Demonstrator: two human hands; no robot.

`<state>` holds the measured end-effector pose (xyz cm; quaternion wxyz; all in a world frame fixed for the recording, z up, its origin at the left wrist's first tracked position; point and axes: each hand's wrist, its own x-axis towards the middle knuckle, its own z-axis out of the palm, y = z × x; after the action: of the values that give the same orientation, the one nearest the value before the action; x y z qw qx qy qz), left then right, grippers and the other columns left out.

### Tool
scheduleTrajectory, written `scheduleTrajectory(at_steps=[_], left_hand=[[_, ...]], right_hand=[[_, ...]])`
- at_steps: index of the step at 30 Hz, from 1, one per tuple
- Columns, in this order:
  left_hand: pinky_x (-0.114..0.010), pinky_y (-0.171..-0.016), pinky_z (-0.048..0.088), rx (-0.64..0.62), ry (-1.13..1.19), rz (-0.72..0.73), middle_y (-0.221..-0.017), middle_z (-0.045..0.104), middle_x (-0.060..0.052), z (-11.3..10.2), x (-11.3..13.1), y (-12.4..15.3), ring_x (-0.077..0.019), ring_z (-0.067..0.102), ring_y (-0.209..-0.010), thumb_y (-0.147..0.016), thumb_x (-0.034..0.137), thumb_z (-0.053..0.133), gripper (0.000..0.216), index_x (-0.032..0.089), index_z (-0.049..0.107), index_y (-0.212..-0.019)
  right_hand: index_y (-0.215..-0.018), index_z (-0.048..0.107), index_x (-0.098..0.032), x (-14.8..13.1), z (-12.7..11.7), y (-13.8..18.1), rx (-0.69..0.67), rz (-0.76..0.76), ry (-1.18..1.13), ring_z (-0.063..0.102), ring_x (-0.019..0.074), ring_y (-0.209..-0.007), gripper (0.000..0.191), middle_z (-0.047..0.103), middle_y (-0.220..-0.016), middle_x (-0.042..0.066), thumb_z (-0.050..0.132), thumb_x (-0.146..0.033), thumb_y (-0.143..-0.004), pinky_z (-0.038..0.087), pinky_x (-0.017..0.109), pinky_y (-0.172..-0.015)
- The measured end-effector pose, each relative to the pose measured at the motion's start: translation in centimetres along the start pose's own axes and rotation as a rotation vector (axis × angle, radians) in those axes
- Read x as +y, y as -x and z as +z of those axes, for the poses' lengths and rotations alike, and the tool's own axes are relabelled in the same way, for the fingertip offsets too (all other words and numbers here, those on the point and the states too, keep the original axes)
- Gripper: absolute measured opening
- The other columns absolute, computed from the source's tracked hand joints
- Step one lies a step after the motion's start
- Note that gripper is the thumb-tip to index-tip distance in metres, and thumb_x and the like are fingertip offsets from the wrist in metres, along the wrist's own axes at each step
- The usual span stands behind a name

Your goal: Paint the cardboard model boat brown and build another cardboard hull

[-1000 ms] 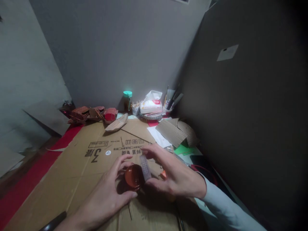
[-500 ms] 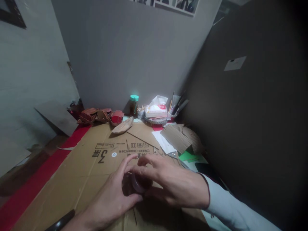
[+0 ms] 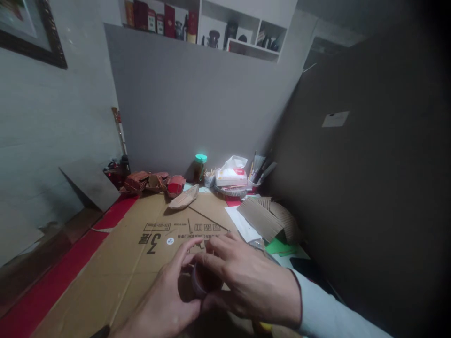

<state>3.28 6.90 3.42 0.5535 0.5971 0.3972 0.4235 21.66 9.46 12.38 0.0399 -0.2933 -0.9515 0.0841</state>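
Between my two hands is a small round thing, dark reddish-brown with a pale purplish rim, perhaps a tape roll or a small cup; its kind is not clear. My left hand curves around its left side, thumb below and fingers above. My right hand covers its right side and top, with the fingers bent over the rim. The fingertips of both hands meet near the upper edge. Beneath them lies a large flat cardboard sheet with black print.
Along the back stand reddish cardboard pieces, a teal-lidded jar, a tissue pack and a pen cup. Torn corrugated cardboard and green paper lie at the right. A dark panel rises on the right.
The view has tilted up, showing more of the wall shelf. My hands stay around the round thing, whose dark inside shows more now. Something yellow appears under my right wrist.
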Motion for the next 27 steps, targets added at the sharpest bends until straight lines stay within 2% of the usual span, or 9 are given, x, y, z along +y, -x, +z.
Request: scheduleTrajectory(at_steps=[3, 6, 8, 11, 13, 15, 20, 24, 27], left_hand=[[-0.053, -0.103, 0.051, 0.056, -0.011, -0.025, -0.130, 0.066, -0.016, 0.0, -0.3, 0.0, -0.0328, 0.068, -0.116, -0.071, 0.016, 0.075, 0.082, 0.027, 0.029, -0.139], [-0.052, -0.102, 0.051, 0.094, -0.009, -0.022, -0.129, 0.065, -0.017, 0.1, -0.3, -0.1, -0.0328, 0.068, -0.113, -0.071, 0.022, 0.074, 0.080, 0.025, 0.031, -0.138], [-0.050, -0.100, 0.052, 0.113, 0.007, -0.020, -0.128, 0.065, -0.017, 0.1, 0.0, -0.2, -0.0314, 0.069, -0.110, -0.071, 0.030, 0.075, 0.083, 0.024, 0.029, -0.139], [-0.046, -0.099, 0.052, 0.133, 0.030, -0.022, -0.123, 0.067, -0.015, 0.1, 0.4, -0.4, -0.0288, 0.069, -0.108, -0.066, 0.025, 0.072, 0.087, 0.022, 0.027, -0.140], [-0.046, -0.099, 0.052, 0.139, 0.035, -0.022, -0.122, 0.068, -0.015, 0.2, 0.3, -0.5, -0.0295, 0.069, -0.109, -0.062, 0.024, 0.071, 0.088, 0.021, 0.029, -0.139], [-0.046, -0.098, 0.053, 0.150, 0.031, -0.028, -0.123, 0.067, -0.015, 0.3, 0.0, -0.5, -0.0312, 0.069, -0.110, -0.062, 0.027, 0.074, 0.087, 0.021, 0.031, -0.137], [-0.045, -0.098, 0.053, 0.184, -0.004, -0.031, -0.123, 0.067, -0.013, 0.5, -0.8, -0.4, -0.0308, 0.070, -0.109, -0.065, 0.029, 0.075, 0.084, 0.025, 0.032, -0.137], [-0.050, -0.099, 0.053, 0.166, -0.021, -0.007, -0.121, 0.068, -0.015, 0.5, -1.0, -0.6, -0.0321, 0.069, -0.111, -0.069, 0.038, 0.076, 0.082, 0.024, 0.032, -0.137], [-0.050, -0.101, 0.052, 0.152, -0.023, 0.007, -0.126, 0.067, -0.017, 0.4, -1.2, -0.7, -0.0321, 0.068, -0.114, -0.068, 0.034, 0.078, 0.083, 0.024, 0.034, -0.137]], right_hand=[[-0.096, 0.069, -0.013, -0.2, 1.3, -0.8, 0.075, 0.151, 0.080, 0.060, 0.0271, -0.086, 0.054, 0.067, -0.092, 0.010, 0.060, -0.066, -0.090, 0.047, 0.046, -0.086], [-0.095, 0.067, -0.013, -0.1, 1.1, -0.9, 0.098, 0.196, 0.092, 0.060, 0.0257, -0.080, 0.056, 0.068, -0.088, 0.009, 0.057, -0.068, -0.090, 0.045, 0.048, -0.086], [-0.107, 0.066, -0.014, 0.2, 0.0, -0.5, 0.106, 0.162, 0.051, 0.060, 0.0259, -0.084, 0.052, 0.068, -0.095, 0.009, 0.062, -0.063, -0.089, 0.045, 0.047, -0.086], [-0.128, 0.058, -0.020, 0.6, -1.4, 0.1, 0.057, 0.004, -0.031, 0.059, 0.0270, -0.102, 0.046, 0.066, -0.117, 0.010, 0.071, -0.039, -0.087, 0.044, 0.043, -0.090], [-0.120, 0.061, -0.021, 0.7, -1.4, 0.0, -0.005, -0.037, -0.052, 0.059, 0.0253, -0.103, 0.039, 0.065, -0.118, 0.008, 0.073, -0.027, -0.083, 0.043, 0.041, -0.092], [-0.106, 0.064, -0.018, 0.6, -0.7, -0.4, -0.014, 0.049, -0.047, 0.060, 0.0246, -0.095, 0.031, 0.066, -0.106, 0.008, 0.075, -0.035, -0.082, 0.044, 0.041, -0.090], [-0.095, 0.063, -0.014, 0.5, 0.6, -1.0, 0.055, 0.228, -0.015, 0.060, 0.0263, -0.081, 0.048, 0.068, -0.091, 0.009, 0.065, -0.061, -0.087, 0.042, 0.049, -0.087], [-0.114, 0.062, -0.018, 0.8, -0.6, -0.1, 0.036, 0.084, -0.050, 0.059, 0.0264, -0.093, 0.039, 0.067, -0.103, 0.009, 0.070, -0.046, -0.088, 0.042, 0.044, -0.088], [-0.105, 0.064, -0.020, 0.8, -0.7, 0.0, -0.029, 0.053, -0.063, 0.057, 0.0247, -0.093, 0.025, 0.063, -0.102, 0.007, 0.072, -0.032, -0.085, 0.041, 0.043, -0.090]])
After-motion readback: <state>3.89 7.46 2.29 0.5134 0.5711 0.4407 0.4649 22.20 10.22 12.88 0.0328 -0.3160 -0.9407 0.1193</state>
